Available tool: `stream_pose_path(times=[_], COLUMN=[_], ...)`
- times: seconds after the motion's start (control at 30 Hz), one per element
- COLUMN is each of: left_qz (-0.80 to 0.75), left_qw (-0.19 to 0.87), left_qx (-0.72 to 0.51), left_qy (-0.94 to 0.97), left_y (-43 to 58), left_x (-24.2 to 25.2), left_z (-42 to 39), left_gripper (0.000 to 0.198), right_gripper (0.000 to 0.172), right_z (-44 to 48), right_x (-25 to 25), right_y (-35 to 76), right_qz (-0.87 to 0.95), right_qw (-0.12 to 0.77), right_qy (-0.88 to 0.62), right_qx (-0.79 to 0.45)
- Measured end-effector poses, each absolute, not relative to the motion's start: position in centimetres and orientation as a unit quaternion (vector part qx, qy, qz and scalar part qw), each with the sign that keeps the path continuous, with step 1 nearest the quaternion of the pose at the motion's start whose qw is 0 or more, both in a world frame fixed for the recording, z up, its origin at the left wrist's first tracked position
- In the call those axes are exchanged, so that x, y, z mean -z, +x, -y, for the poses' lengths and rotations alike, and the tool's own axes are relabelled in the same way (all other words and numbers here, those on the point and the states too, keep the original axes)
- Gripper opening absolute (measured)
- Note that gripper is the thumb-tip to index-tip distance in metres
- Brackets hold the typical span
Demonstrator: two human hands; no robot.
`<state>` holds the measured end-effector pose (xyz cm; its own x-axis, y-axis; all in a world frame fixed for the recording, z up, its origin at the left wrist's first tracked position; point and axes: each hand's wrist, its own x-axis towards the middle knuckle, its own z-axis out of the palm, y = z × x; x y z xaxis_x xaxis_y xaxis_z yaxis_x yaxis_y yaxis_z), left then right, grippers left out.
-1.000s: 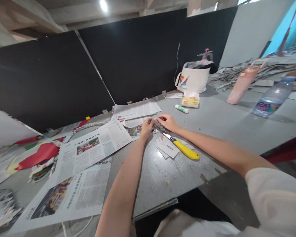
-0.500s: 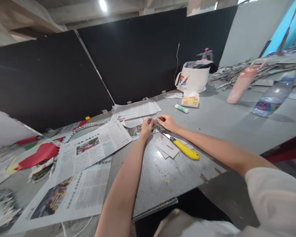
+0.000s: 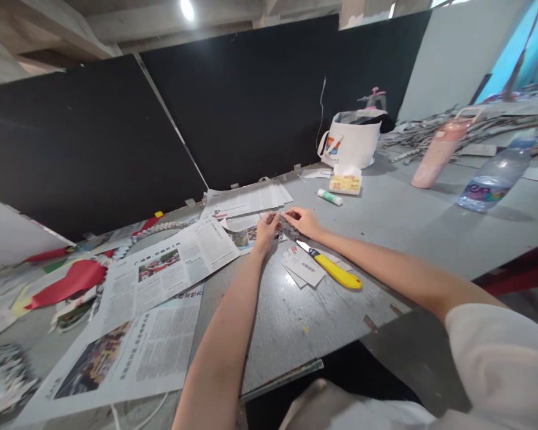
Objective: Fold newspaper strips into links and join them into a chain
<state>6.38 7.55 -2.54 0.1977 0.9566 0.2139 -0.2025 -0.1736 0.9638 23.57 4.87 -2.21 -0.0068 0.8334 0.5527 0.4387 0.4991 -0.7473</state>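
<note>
Both my hands meet at the middle of the grey table (image 3: 407,221). My left hand (image 3: 267,229) and my right hand (image 3: 303,221) each pinch an end of a small folded strip of newspaper (image 3: 286,227) held between them, just above the tabletop. Fingers of both hands are curled closed on it. Right below my right wrist lies a yellow utility knife (image 3: 334,270) with its blade out, on top of small cut paper pieces (image 3: 302,266).
Newspaper sheets (image 3: 161,275) cover the left of the table, with red paper scraps (image 3: 67,283) farther left. A glue stick (image 3: 330,197), tissue pack (image 3: 345,183), white bag (image 3: 350,143), pink bottle (image 3: 439,155) and water bottle (image 3: 493,176) stand beyond. Black panels wall the back.
</note>
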Motion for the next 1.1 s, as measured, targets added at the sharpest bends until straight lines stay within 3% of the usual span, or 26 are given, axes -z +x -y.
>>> stream_pose_path(times=[1.1], left_qz=[-0.334], left_qw=[0.528], left_qx=[-0.533], left_qy=[0.571], left_y=[6.14], left_x=[3.45], left_z=[-8.29], left_gripper=[0.048], right_gripper=[0.044], right_z=[-5.11], right_x=[2.35], right_y=[23.68], right_qz=[0.701], right_qw=[0.507], right_qy=[-0.46], right_qx=[-0.198])
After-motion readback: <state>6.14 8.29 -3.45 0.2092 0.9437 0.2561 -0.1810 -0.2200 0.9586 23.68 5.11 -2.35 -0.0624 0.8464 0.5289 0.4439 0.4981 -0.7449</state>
